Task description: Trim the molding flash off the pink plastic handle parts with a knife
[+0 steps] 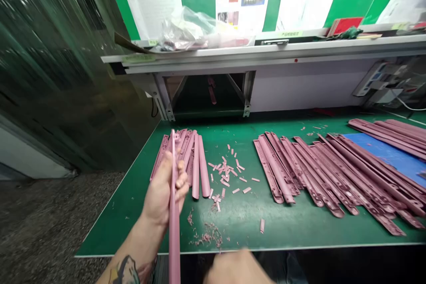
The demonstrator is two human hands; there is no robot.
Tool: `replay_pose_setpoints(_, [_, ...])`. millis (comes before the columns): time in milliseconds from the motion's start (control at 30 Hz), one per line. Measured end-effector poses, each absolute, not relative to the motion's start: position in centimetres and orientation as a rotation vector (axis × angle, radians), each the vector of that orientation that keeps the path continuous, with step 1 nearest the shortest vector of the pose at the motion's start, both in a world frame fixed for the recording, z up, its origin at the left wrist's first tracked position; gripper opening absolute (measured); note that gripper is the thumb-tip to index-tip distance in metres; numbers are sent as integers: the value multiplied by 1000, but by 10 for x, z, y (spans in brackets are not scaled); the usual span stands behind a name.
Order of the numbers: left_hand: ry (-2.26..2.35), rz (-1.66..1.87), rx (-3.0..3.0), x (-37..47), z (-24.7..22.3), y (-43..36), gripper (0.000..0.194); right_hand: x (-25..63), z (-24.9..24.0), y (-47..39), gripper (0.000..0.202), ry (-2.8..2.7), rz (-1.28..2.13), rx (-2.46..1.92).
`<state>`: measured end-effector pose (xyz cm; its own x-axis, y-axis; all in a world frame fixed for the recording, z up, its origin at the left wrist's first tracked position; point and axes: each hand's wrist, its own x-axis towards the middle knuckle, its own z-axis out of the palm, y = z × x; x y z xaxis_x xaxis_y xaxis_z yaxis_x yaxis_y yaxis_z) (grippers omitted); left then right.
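A long pink plastic strip [173,230] stands nearly upright in my left hand [161,191], its thumb and fingers wrapped round it. Behind that hand, several similar strips [196,166] lie side by side on the green table. My right hand [236,268] is low at the bottom edge of the view, in front of the table's edge. It is smeared by motion, so its fingers and anything in them cannot be made out. Small pink pieces [226,171] are scattered to the right of the left pile, with thin shavings [209,235] nearer the front edge.
A large pile of pink strips [319,173] covers the right part of the green table [233,226], partly over a blue sheet [376,146]. Above the table runs a shelf [206,55] bearing a clear plastic bag [189,31]. More pink strips lie at the far right.
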<state>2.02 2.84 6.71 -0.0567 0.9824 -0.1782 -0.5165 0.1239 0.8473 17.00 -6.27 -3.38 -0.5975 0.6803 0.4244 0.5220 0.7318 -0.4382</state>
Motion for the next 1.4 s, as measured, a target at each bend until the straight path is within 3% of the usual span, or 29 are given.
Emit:
replay_pose_setpoints(133, [1068,1179,676,30,43,0,34,199,16,11,70,-2112,292,-1145])
replay_pose_setpoints(267, [1139,1094,700,38,24,-22,49,208,40,49,70,-2152,175,-1283])
replay_pose_setpoints(633, [1009,1239,620,36,20,-22,38,199,36,23,59,-2307,13,-1290])
replay_pose_setpoints(833, [1008,1430,582,30,27,30,29,165,-12,-67,30,-2551,221,-864])
replay_pose_setpoints(933, [962,1485,561,21,33,47,29,166,-37,-88,39,-2615,378,-552])
replay_pose_setpoints(1133, [961,1271,491,35,28,-5,34,199,15,-2,70,-2006,357,-1161])
replay_pose_setpoints(1233, [935,1163,416,44,22,-29,37,201,40,23,71,-1978,238,-1286])
replay_pose_setpoints(1400, [884,1117,385,45,29,-40,44,193,34,14,65,-2072,134,-1394])
